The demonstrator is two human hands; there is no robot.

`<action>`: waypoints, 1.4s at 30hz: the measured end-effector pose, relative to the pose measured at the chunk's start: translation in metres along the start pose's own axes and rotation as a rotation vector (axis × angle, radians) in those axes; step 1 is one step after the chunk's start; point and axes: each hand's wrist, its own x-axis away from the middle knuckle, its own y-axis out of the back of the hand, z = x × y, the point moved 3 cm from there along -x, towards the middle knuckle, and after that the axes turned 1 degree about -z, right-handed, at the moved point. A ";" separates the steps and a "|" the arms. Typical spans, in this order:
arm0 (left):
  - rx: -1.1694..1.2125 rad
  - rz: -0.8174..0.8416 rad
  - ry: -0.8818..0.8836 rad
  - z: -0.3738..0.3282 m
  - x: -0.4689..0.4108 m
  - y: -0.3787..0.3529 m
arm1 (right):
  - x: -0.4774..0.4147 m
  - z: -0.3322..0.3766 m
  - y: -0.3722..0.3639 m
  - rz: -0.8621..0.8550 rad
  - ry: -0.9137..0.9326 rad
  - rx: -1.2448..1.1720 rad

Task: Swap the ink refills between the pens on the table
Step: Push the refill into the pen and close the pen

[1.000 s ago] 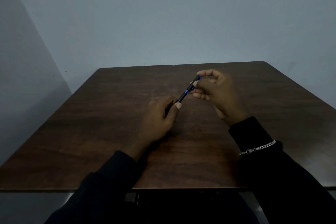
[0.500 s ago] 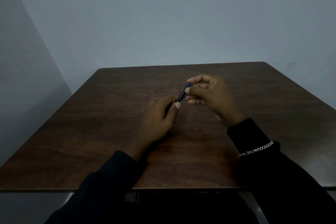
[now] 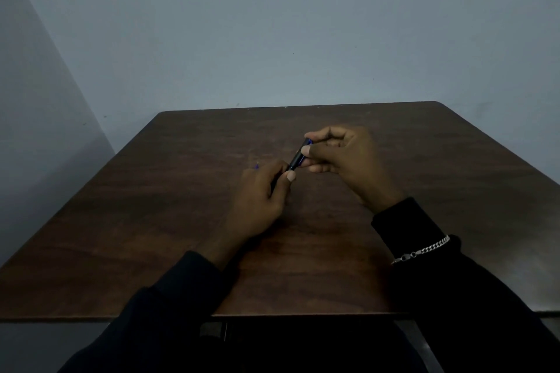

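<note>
Both hands hold one dark pen (image 3: 298, 158) over the middle of the brown counter (image 3: 136, 236): the left hand (image 3: 260, 194) is curled round its lower end, the right hand (image 3: 344, 154) pinches its upper, blue-tipped end, the pen slanting up to the right

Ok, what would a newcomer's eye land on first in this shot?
The left hand and right hand meet over the middle of the table, both gripping one dark pen slanted between them. Next comes the silver bracelet over the right sleeve, near the front edge.
</note>
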 end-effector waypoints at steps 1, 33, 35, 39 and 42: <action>-0.004 -0.003 0.002 0.000 0.000 0.000 | 0.000 0.000 0.000 0.002 0.003 -0.002; 0.346 0.289 0.625 -0.033 -0.039 -0.081 | -0.018 -0.008 0.066 0.157 0.002 0.910; 0.352 0.299 0.639 -0.037 -0.041 -0.089 | -0.018 -0.012 0.075 0.201 -0.014 0.936; 0.316 0.285 0.612 -0.039 -0.043 -0.098 | -0.018 -0.023 0.088 0.219 -0.023 0.947; 0.261 0.259 0.572 -0.038 -0.043 -0.100 | -0.019 -0.029 0.092 0.236 -0.033 0.950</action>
